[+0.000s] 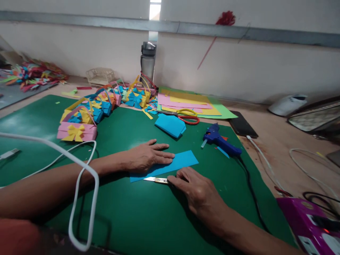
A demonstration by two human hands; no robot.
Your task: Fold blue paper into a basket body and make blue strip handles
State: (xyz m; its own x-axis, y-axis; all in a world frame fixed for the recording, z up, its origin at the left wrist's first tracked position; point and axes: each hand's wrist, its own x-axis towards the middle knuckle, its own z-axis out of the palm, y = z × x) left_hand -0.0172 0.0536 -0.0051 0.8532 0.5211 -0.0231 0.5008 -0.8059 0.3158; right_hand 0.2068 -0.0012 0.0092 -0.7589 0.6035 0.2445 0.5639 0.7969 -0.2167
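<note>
L hand (150,156), fingers a bit spread, is resting flat on a blue rectangular paper strip (182,160), btwn front & back edges of the green worktop (127,216); R hand (195,187) is pinching a slim metal-bladed knife (156,180) at strip's front edge. Blue glue gun (222,140) is lying nr R edge.

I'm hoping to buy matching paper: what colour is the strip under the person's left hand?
The paper strip is plain blue, seen best in the head view.

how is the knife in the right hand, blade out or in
Out: the bare, pointed blade juts from the knife in the right hand, by the blue paper strip.
</note>
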